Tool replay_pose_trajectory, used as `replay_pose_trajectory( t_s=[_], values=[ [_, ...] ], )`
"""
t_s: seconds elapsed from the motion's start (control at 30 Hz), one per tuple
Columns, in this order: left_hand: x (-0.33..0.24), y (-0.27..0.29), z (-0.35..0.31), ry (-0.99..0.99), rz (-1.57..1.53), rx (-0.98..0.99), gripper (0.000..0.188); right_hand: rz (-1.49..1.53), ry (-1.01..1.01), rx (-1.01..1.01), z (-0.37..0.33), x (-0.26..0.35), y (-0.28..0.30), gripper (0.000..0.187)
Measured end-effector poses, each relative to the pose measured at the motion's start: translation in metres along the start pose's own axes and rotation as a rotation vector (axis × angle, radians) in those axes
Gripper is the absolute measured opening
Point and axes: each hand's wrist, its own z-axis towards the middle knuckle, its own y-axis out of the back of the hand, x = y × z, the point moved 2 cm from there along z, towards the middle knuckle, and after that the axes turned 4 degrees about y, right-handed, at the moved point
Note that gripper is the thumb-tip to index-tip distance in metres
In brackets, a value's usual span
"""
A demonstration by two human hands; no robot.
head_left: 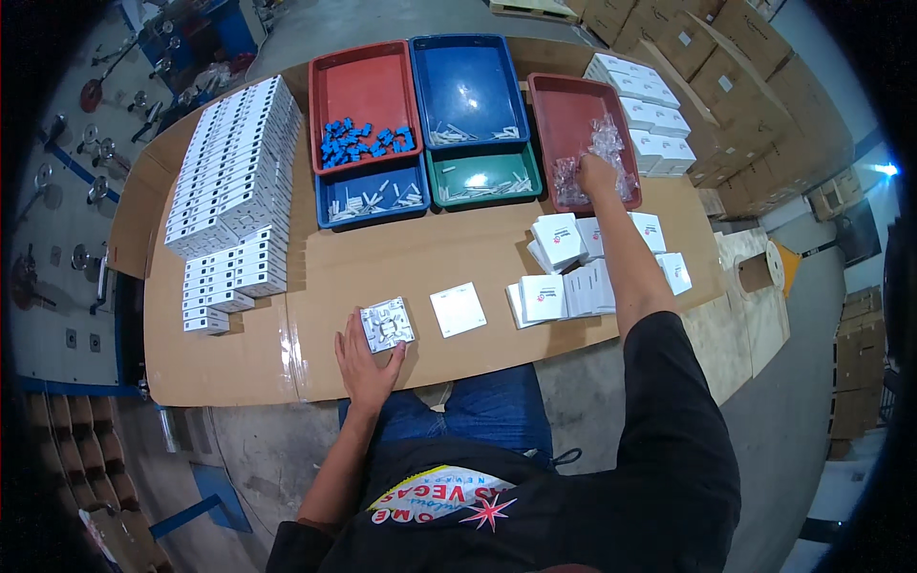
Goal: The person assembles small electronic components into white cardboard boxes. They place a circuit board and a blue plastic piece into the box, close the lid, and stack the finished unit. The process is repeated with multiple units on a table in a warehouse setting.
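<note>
My left hand (366, 371) grips a white square plastic box (387, 326) on the cardboard tabletop, fingers along its left side and thumb at its lower right corner. The box's top side is open and shows small pale parts inside. To its right lies a flat white square plate (458, 310), apart from it. My right arm stretches to the far right, where my right hand (599, 178) is down in a red tray (564, 93) among small clear plastic bags (607, 139). Its fingers look bent together; what they hold is hidden.
Blue connectors (353, 143) lie in another red tray (363, 81). Blue trays (468, 76) and a green tray (478, 172) hold small white pieces. White boxes are stacked at left (229, 172) and far right (659, 119). White square packs (559, 239) stand below my right forearm.
</note>
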Motion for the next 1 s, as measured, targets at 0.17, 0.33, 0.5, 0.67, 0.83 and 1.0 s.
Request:
replay_pose_trajectory(
  t_s=[0.17, 0.33, 0.5, 0.67, 0.83, 1.0],
  values=[
    [0.002, -0.002, -0.001, -0.022, 0.013, -0.02, 0.098, 0.04, -0.041, 0.036, 0.007, 0.0, 0.002, 0.02],
    [0.005, -0.001, -0.001, -0.006, 0.007, -0.023, 0.097, 0.265, -0.112, 0.021, 0.01, -0.011, 0.032, 0.02],
    [0.002, -0.005, -0.001, -0.018, 0.015, -0.019, 0.097, 0.164, -0.08, 0.049, 0.004, -0.038, 0.02, 0.023],
    [0.003, 0.001, -0.003, -0.007, 0.01, -0.026, 0.097, 0.073, 0.007, 0.113, 0.002, 0.0, 0.018, 0.025],
    [0.003, -0.003, -0.003, -0.021, 0.013, -0.031, 0.097, 0.042, 0.04, 0.176, 0.007, -0.008, 0.005, 0.025],
    [0.004, 0.001, -0.004, -0.002, 0.014, -0.037, 0.097, 0.223, 0.002, 0.045, 0.001, -0.005, 0.015, 0.023]
  ],
)
